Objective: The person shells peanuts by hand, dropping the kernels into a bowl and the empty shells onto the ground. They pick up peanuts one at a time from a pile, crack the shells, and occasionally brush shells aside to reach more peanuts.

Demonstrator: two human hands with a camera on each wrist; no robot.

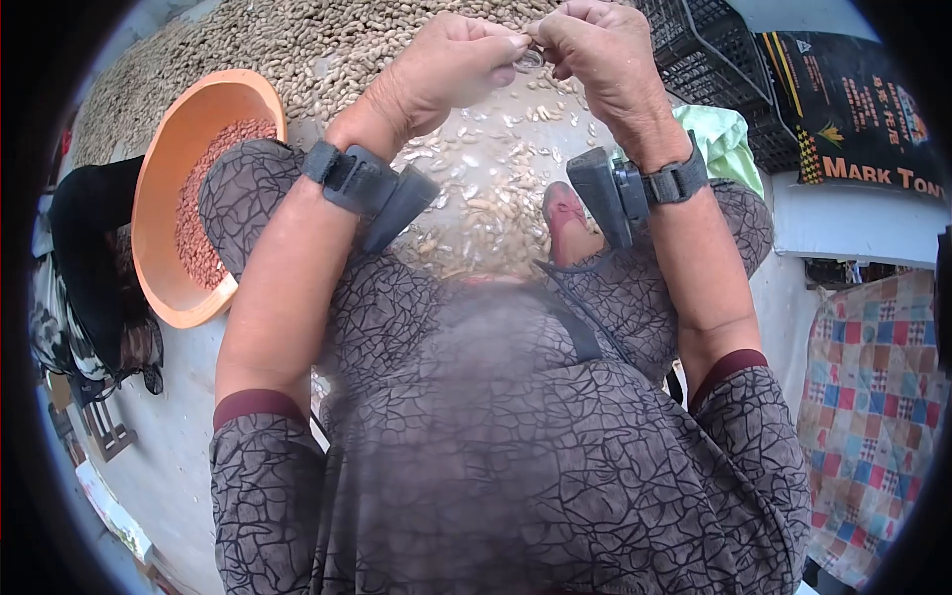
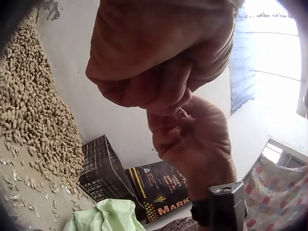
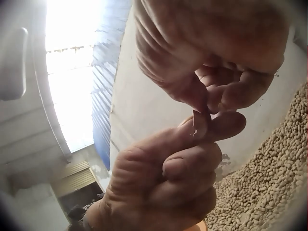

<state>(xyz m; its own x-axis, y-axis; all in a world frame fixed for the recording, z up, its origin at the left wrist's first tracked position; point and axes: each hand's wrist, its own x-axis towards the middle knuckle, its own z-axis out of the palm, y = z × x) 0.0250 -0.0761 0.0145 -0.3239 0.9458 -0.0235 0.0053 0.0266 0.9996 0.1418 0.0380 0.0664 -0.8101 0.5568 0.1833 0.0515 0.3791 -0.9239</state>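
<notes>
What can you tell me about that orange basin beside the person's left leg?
The orange basin is round and wide-mouthed, with smooth walls that look like plastic and a distinct rim. Its mouth faces up, and red-skinned peanut kernels lie inside it. It stands beside the person's clothed left knee, which hides part of it; whether they touch is unclear. Unshelled peanuts are heaped beyond it.

Left hand (image 1: 446,71) and right hand (image 1: 607,65) meet, both pinching.

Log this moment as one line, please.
left hand: pinching shell; right hand: pinching same shell; bowl: holds red nuts; floor: peanut pile
</notes>
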